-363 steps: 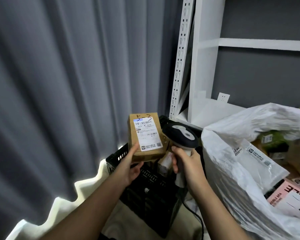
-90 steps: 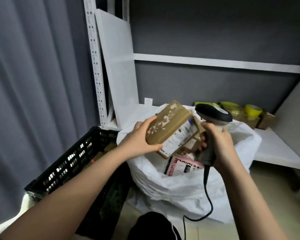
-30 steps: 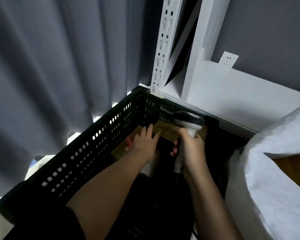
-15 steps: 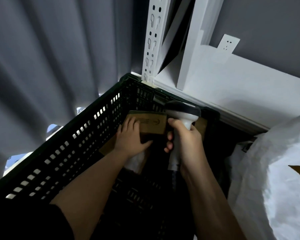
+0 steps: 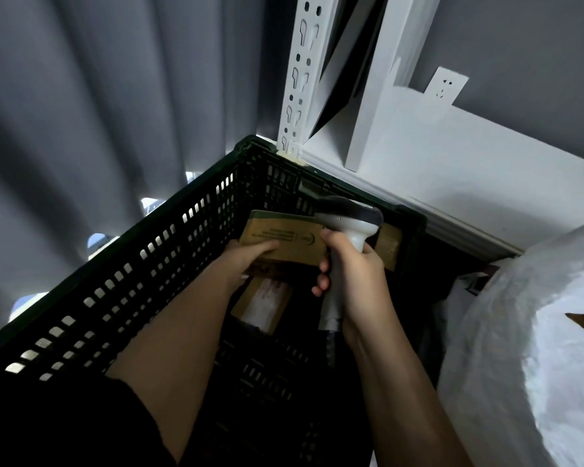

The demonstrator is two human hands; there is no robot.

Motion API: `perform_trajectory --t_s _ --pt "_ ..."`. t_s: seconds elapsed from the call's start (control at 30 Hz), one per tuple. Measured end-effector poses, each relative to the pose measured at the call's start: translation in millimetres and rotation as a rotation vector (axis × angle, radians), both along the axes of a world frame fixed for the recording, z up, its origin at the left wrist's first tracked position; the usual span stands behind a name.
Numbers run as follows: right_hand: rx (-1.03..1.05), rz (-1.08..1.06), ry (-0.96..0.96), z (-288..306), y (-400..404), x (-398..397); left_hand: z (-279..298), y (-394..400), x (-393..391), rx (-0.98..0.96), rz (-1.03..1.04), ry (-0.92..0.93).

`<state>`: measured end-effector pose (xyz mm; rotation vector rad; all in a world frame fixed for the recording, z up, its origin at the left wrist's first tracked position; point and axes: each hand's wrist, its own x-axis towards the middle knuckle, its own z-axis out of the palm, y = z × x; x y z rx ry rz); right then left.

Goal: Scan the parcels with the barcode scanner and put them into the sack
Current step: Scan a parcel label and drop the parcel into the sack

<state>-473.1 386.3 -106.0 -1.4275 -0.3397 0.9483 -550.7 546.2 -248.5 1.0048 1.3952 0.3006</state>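
Up out of the black crate (image 5: 142,281) comes a fresh cardboard parcel (image 5: 284,241), left hand (image 5: 246,261) gripping it, right hand (image 5: 354,278) wrapped round the barcode scanner (image 5: 348,227) alongside, sack (image 5: 526,348) waiting right.

Inside a black slotted crate (image 5: 169,264), the left hand (image 5: 246,257) grips a brown cardboard parcel (image 5: 284,239) from its near edge, while the right hand (image 5: 354,278) holds a grey barcode scanner (image 5: 351,224) by the handle, its dark head just beside the parcel. Another labelled parcel (image 5: 262,305) lies lower in the crate. A white sack (image 5: 520,348) stands right of the crate, a white shelf (image 5: 452,156) behind, and grey curtains (image 5: 98,112) hang left.
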Motion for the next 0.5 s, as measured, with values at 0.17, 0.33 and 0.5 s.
perform_trajectory --t_s 0.17,0.33,0.5 --pt "0.014 0.014 0.004 2.9 -1.8 -4.4 -16.9 -7.7 -17.5 -0.144 0.02 -0.199" --pt "0.016 0.037 -0.043 5.3 -8.2 -11.4 -10.8 -18.2 -27.6 -0.133 0.182 -0.279" --pt "0.059 0.055 -0.221 23.8 -25.4 -34.7 32.1 -38.8 -60.4 -0.042 0.226 -0.243"
